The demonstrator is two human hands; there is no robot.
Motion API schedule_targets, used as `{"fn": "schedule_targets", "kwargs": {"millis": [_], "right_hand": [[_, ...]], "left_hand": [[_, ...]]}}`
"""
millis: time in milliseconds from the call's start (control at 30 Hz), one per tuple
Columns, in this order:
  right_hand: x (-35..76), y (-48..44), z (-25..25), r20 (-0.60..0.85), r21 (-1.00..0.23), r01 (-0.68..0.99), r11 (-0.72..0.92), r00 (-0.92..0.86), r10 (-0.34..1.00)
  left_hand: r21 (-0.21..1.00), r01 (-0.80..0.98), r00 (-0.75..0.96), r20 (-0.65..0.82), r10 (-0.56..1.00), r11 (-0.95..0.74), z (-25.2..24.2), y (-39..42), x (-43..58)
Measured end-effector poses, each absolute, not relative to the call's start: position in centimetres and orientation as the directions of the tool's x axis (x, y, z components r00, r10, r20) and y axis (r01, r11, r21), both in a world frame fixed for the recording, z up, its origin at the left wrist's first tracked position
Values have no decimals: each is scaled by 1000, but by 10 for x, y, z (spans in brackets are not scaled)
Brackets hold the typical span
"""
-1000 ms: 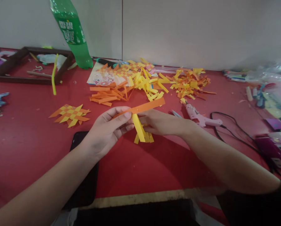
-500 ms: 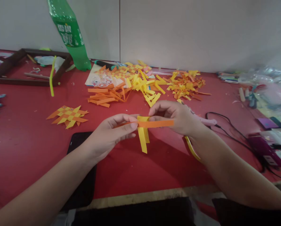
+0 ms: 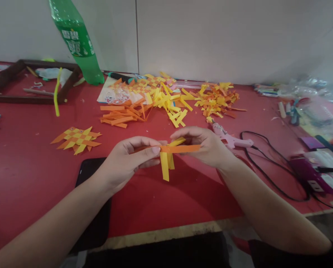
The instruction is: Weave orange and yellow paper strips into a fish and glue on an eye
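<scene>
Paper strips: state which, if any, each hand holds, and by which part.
Left hand: the orange strip, pinched just beside the hanging yellow strips. Right hand: close to the strips; whether its grip holds any cannot be told.

The long orange paper strip (image 3: 181, 149) partly hides the person's right hand (image 3: 207, 147) (its exact grip cannot be told). The left forearm (image 3: 77, 206) covers part of a flat black rectangular device (image 3: 99, 221); the view's top edge cuts off a green plastic bottle (image 3: 78, 44).
</scene>
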State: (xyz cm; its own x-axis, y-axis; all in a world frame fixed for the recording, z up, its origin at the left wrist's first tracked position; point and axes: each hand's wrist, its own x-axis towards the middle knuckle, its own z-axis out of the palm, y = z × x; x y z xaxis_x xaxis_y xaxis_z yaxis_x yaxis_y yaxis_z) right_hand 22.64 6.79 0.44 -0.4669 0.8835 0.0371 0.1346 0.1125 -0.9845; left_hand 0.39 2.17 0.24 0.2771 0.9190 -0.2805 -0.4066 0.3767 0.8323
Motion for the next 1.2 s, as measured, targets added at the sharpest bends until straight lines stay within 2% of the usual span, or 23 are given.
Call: {"fn": "schedule_targets", "kwargs": {"millis": [100, 200, 433, 567, 767, 1000, 1200], "right_hand": [[225, 67, -3, 48, -999, -15, 45, -366, 929], [224, 64, -5, 63, -997, -70, 43, -315, 947], [226, 58, -4, 14, -998, -66, -10, -362, 932], [221, 57, -4, 8, -981, -184, -63, -363, 932], [208, 51, -9, -215, -864, -371, -341, -340, 915], [196, 42, -14, -265, -832, -421, -362, -272, 925], [192, 40, -14, -305, -772, -484, -413, -288, 908]], "left_hand": [[832, -428, 260, -261, 930, 353, 3, 22, 4], [840, -402, 277, -267, 923, 364, 4, 22, 3], [874, -383, 270, -205, 941, 301, 5, 20, 3], [906, -361, 232, -142, 962, 221, 3, 19, 4], [962, -273, 192, 40, 981, 14, 7, 15, 6], [981, -167, 270, 138, 953, -95, 7, 11, 7], [984, -139, 304, 148, 941, -110, 4, 11, 7]]}}
